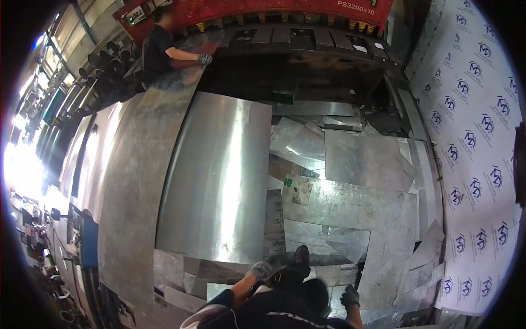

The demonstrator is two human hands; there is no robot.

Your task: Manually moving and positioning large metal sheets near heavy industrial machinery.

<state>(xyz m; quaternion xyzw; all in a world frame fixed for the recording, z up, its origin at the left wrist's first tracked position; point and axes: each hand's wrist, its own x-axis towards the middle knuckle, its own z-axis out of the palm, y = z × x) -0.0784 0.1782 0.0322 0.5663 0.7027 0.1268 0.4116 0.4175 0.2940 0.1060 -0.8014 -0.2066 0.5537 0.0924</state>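
Observation:
A large, shiny metal sheet lies left of centre, its surface bowed and catching a bright streak of light. My left hand, in a grey glove, is at this sheet's near right corner and appears closed on the edge; the fingertips are partly hidden. Lower right, my right hand, in a dark glove, hangs over the scrap pieces with its fingers loosely apart and nothing seen in them. A duller long metal sheet runs along the left side of the shiny one.
Overlapping offcuts cover the ground around my feet. Across the back stands a red machine with a dark bed. A co-worker at the far left rests a gloved hand on a sheet's edge. A white printed panel borders the right.

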